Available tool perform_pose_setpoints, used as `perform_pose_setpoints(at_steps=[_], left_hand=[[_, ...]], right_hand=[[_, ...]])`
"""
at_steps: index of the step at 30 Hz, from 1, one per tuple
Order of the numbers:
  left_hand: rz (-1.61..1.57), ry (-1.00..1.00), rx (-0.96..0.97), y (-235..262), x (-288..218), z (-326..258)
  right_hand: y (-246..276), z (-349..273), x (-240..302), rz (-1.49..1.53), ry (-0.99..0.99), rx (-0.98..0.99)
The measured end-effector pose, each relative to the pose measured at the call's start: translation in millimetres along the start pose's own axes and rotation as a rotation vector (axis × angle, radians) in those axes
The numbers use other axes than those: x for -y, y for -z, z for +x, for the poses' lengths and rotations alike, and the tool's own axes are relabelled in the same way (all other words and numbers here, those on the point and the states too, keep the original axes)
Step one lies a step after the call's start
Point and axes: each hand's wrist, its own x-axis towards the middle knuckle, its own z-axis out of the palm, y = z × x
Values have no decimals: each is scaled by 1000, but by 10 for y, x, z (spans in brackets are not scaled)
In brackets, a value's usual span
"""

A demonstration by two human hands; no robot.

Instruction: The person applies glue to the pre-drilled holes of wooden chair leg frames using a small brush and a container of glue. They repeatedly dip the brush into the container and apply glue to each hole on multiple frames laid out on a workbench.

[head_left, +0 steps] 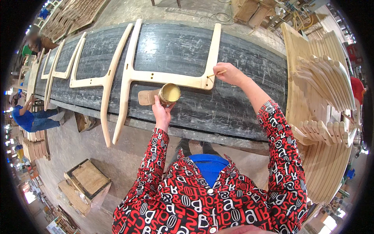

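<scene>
My left hand (pixel 162 113) is closed round a small can (pixel 170 93) of pale yellow, glue-like liquid. A flat brown wooden piece (pixel 146 98) juts out to the left beside the can, and I cannot tell whether the two are joined. In my right hand (pixel 230 74) is a thin wooden stick (pixel 217 73), pinched between the fingers. Its tip is at the holes in the right corner of a pale wooden chair frame (pixel 177 77). That frame lies flat on the dark workbench (pixel 241 102), one leg overhanging the near edge.
Left along the bench lie another wooden frame (pixel 91 81) and several more. Stacked curved wooden parts (pixel 327 85) stand at the right end. A wooden box (pixel 87 179) sits on the floor behind left. A person in blue (pixel 24 117) works at the far left, another person (pixel 46 43) beyond the bench.
</scene>
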Motion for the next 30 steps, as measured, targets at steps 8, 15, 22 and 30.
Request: perform_pose_setpoints(at_steps=[8, 15, 22, 30], left_hand=[[20, -11, 13, 64, -59, -35], [21, -26, -43, 85, -26, -55], [-5, -15, 8, 43, -5, -91], [-41, 4, 32, 49, -40, -111]], right_hand=[[89, -114, 21, 30, 83, 182], [115, -234, 88, 109, 63, 35], [-186, -468, 7, 593, -490, -455], [-677, -630, 140, 1016, -722, -856]])
